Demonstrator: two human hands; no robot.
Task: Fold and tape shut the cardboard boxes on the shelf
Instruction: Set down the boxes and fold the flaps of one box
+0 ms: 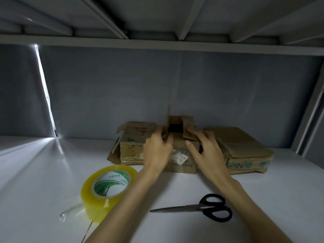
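While both hands are busy on the middle box [182, 155], nothing is taped yet, so those flaps can spring right back up. It sits toward the back of the shelf [43, 172], squeezed between a left box [133, 142] with loose flaps and a right box [245, 148] that looks folded flat on top.

The left hand [157, 149] has its fingers curled round the left flap, folding it in. The right hand [203, 146] lies with spread, fairly straight fingers pressing the right flap down, thumb on the front face. The top is not closed; there's a dark gap in the middle and a back flap standing up.

My worry: letting go to reach for tape means the flaps pop open, and the cardboard looks worn and soft, so it could crease wrong.

The tape roll [108, 188] sits near the front edge, left of the left forearm, with a loose tail hanging out that could stick to itself. The scissors [201, 207] lie closed between the forearms, right in the path of a pull-back.
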